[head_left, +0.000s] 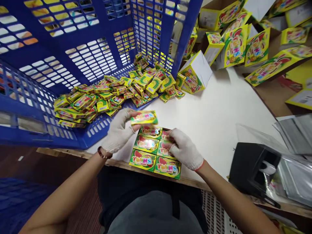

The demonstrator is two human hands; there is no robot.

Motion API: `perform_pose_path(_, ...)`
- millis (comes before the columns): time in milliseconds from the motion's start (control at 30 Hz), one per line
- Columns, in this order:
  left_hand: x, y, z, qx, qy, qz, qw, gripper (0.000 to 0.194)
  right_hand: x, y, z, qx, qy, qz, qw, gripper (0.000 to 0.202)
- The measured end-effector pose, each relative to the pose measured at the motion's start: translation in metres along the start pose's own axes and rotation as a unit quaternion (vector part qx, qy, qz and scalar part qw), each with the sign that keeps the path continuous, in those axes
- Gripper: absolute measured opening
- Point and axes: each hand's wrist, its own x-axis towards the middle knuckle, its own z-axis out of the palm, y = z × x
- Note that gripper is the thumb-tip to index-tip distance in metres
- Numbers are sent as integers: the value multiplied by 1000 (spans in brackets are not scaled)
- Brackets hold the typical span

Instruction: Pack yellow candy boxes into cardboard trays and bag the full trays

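My left hand (119,130), in a white glove with bare fingertips, pinches a small yellow-green TWINS box (145,117) above the table. Below it, several matching boxes lie face up in a two-column block (143,159) at the table's front edge. My right hand (186,149), gloved the same way, is at the block's upper right. Its fingers and thumb close around a TWINS box (164,135) there and partly cover it. A large blue plastic crate (97,138) lies open towards me at the left, with a heap of loose small boxes (107,94) inside.
Some small boxes spill from the crate onto the white table (207,113). Larger yellow TWINS cartons (235,45) pile up at the back right, one carton (195,74) beside the crate. A black tape dispenser (253,169) and clear plastic sleeves (296,175) are at the right.
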Motion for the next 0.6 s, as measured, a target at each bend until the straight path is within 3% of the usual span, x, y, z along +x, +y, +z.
perform_pose_path(100, -14, 28, 18, -135, -71, 39, 988, 37, 3, -3, -9, 197, 70, 84, 974, 40)
perform_pose_path(167, -17, 40, 29, -144, -121, 54, 981, 40, 7, -5, -14, 238, 42, 111, 964, 41)
perform_pose_path(233, -15, 43, 37, -96, -154, 68, 981, 50, 11, -3, -18, 195, 22, 124, 973, 34)
perform_pose_path(333, -10, 35, 40, 47, -182, 99, 977, 65, 13, 7, -20, 73, 68, 96, 990, 25)
perform_pose_path(433, -9, 25, 40, 178, -230, 115, 950, 61, 12, 21, -16, -14, 96, 68, 993, 22)
perform_pose_path(600, -16, 18, 41, 199, -250, 115, 941, 59, 14, 31, 5, -55, 93, 21, 994, 25)
